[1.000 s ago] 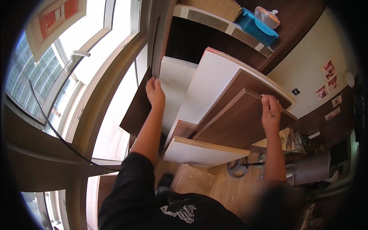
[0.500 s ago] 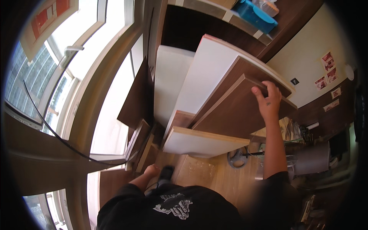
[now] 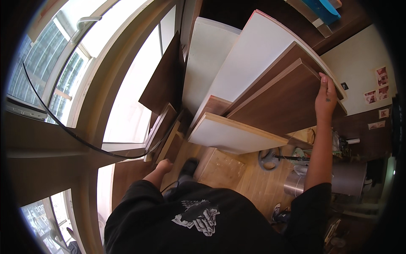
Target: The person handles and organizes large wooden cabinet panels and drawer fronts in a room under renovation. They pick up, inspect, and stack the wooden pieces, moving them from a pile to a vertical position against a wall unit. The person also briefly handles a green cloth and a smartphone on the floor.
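My right hand [image 3: 326, 97] is closed at the upper right edge of a dark brown board [image 3: 281, 95], its fingers pressed together along that edge. This board leans in front of another brown board [image 3: 270, 74] and a tall white panel [image 3: 253, 55]. Before their lower ends stands a shorter white board [image 3: 232, 135] with a pale wood edge. Low beside my body, my left hand [image 3: 164, 166] is curled closed near the boards by the window; whatever it may hold is hidden.
A pale grey panel [image 3: 207, 59] stands left of the stack. Windows [image 3: 122, 106] line the left, with a black cable [image 3: 84, 142] crossing in front. A flat wooden piece [image 3: 220, 169] lies on the floor near my foot. A grey wheel-shaped base [image 3: 268, 160] and a metallic cylinder [image 3: 296, 182] stand right.
My right hand has shifted from the brown board's top onto its right edge, the thumb no longer spread over the face. The view has turned, and a shoe now shows at lower right.
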Motion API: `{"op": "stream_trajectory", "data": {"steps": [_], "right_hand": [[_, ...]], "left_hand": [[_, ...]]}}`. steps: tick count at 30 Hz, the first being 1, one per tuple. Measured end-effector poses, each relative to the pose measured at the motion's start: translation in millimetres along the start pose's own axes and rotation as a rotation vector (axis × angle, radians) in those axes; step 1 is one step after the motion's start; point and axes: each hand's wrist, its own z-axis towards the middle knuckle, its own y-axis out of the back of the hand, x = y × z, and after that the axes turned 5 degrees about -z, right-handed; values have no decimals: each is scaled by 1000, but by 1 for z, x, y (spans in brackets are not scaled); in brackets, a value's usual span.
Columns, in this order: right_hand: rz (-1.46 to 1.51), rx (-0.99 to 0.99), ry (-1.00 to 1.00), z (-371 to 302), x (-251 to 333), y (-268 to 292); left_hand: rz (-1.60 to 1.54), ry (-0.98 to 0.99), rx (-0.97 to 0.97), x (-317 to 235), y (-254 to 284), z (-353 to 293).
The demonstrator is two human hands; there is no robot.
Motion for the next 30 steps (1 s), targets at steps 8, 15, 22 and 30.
{"op": "stream_trajectory", "data": {"steps": [8,15,22,30], "right_hand": [[78,47,3,2,10,-5],[292,29,-21,-5,-10,4],[1,-16,108,-22,19,21],[-141,35,287,-59,29,62]], "left_hand": [[317,-317,-15,19,-47,47],[-76,-731,-395,-228,68,-35],[108,-690,-429,-345,125,1],[256,-595,-257,-339,103,26]]}}
